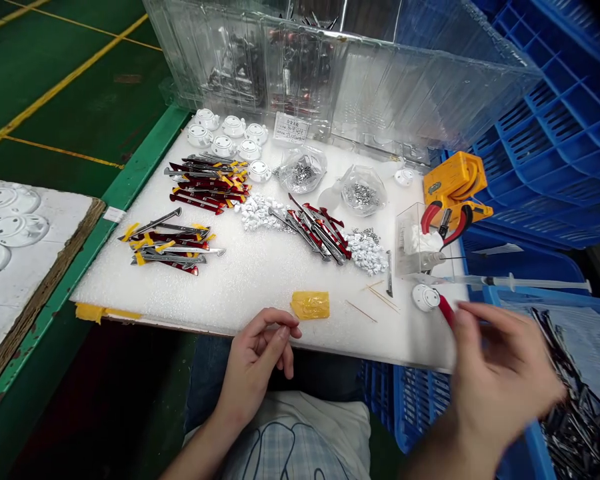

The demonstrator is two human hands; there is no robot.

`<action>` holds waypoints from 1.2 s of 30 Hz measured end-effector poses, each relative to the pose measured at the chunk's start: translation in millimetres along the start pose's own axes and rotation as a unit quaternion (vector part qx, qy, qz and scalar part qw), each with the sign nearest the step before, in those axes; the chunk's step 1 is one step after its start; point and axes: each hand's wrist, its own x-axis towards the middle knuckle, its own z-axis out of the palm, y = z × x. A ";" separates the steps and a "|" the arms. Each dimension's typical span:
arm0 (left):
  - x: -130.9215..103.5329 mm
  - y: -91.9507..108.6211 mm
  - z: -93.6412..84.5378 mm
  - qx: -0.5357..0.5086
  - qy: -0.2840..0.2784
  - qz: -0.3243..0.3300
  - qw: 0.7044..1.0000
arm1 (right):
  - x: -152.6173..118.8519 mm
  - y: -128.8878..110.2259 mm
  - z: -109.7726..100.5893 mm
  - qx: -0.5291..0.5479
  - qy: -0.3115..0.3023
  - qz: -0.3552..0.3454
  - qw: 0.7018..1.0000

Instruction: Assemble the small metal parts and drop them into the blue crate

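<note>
My left hand [265,350] is at the table's front edge, loosely curled, with nothing visible in it. Just beyond its fingertips lies a small piece of yellow tape [311,305]. My right hand [503,370] is over the right front corner, blurred by motion. Its thumb and forefinger come close together, and whether they pinch anything cannot be made out. Beside those fingertips is a red handle-like piece [447,311], partly hidden by the hand. It meets a round white part [425,297] with small dark holes. Thin sticks [383,299] lie between my hands.
Red and grey strips [210,183] lie in piles, some with yellow tape. White pieces [263,212] and bags of small metal parts [364,191] are farther back. Pliers [446,223] stand in a clear box near a yellow tape dispenser [455,183]. Blue crates [545,127] flank the right side.
</note>
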 end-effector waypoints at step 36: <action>1.8 3.7 -7.5 -0.051 -0.053 -0.050 0.996 | 30.6 -22.3 105.7 -0.052 -0.194 -0.085 0.976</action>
